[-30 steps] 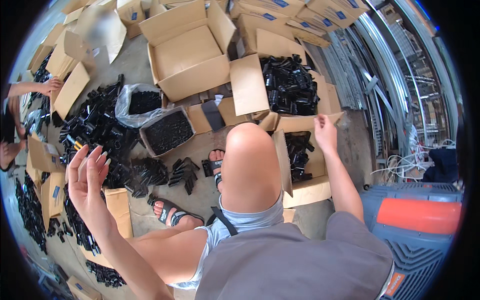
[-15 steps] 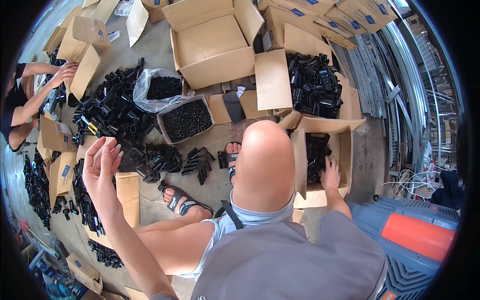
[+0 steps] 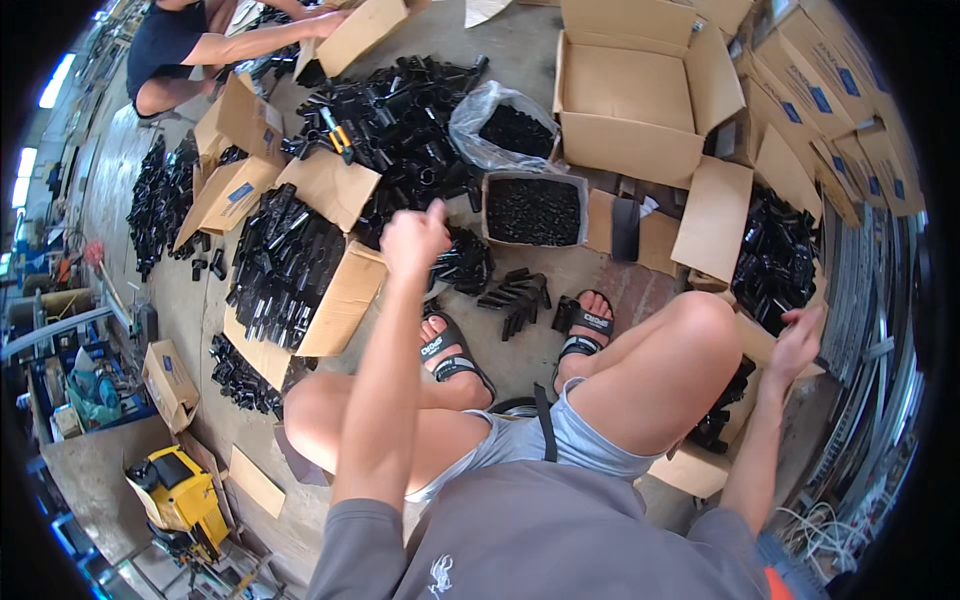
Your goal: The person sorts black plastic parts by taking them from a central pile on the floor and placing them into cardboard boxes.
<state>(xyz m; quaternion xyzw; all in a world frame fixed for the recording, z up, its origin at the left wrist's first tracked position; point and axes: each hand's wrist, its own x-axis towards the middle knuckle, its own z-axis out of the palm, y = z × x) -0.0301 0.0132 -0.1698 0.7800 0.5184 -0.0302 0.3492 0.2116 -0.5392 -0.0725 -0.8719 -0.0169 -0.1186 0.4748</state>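
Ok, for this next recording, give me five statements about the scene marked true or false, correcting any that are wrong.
1. The left hand grips the yellow-and-black item. False: that item lies on the pile of black parts, apart from the hand.
2. The right hand is near the open box beside the right knee. True.
3. The yellow machine stands on the person's right. False: it is at lower left.
4. The clear plastic bag holds small black pieces. True.
5. The person is barefoot. False: they wear dark open-toed sandals.
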